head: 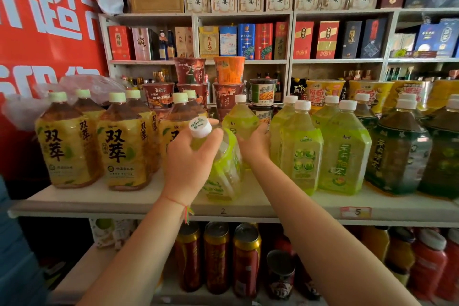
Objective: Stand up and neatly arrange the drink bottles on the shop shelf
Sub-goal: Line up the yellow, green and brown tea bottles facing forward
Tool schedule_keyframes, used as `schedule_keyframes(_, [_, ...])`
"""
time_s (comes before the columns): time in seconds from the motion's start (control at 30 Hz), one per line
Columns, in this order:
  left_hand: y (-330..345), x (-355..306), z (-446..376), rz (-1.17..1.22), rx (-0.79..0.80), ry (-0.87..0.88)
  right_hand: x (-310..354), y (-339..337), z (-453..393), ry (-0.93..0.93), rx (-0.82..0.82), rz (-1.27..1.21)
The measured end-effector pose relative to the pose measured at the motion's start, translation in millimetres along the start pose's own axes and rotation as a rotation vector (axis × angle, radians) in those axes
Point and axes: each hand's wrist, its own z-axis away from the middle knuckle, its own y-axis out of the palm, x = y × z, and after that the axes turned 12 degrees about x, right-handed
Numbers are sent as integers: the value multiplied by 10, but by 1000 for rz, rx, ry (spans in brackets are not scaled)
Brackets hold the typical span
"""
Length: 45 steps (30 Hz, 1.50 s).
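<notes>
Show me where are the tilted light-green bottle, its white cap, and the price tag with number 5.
Tilted light-green plastic bottle (224, 169): head view, on its clear lower body.
White round cap (200, 127): head view, on its printed top.
Red price tag marked 5 (355, 211): head view, on its middle.

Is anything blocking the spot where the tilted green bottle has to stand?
Nothing visible does. The tilted green bottle, gripped by the left hand, leans in an open gap on the shelf; the right hand holds the bottle behind.
</notes>
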Motion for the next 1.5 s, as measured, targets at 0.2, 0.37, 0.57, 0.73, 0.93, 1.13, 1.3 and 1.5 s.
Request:
schedule_keyframes(0.2, [-94,54,31,56,-89,-35,-1,8,-10,27,65,-146])
schedule_keyframes(0.37, [-108,-7,28,25,-71,-52,19,35,-5,23,29,-152])
schedule_keyframes(0.57, [-106,23,80,16,-51,-47,-29,-106,54,-22,78,-85])
schedule_keyframes(0.73, [-102,17,70,22,-68,-68,-60,-145,63,4,191,-186])
schedule_keyframes(0.93, [-85,37,69,7,-39,-44,-47,-168,43,60,243,-333])
schedule_keyframes(1.13, [-42,-21,67,27,-10,-63,57,-184,204,95,153,-399])
schedule_keyframes(1.3, [102,-127,-128,50,-8,-134,137,-301,553,-65,62,-389])
schedule_keyframes(1.5, [392,-128,-522,-122,177,-263,108,-500,943,-179,333,-242])
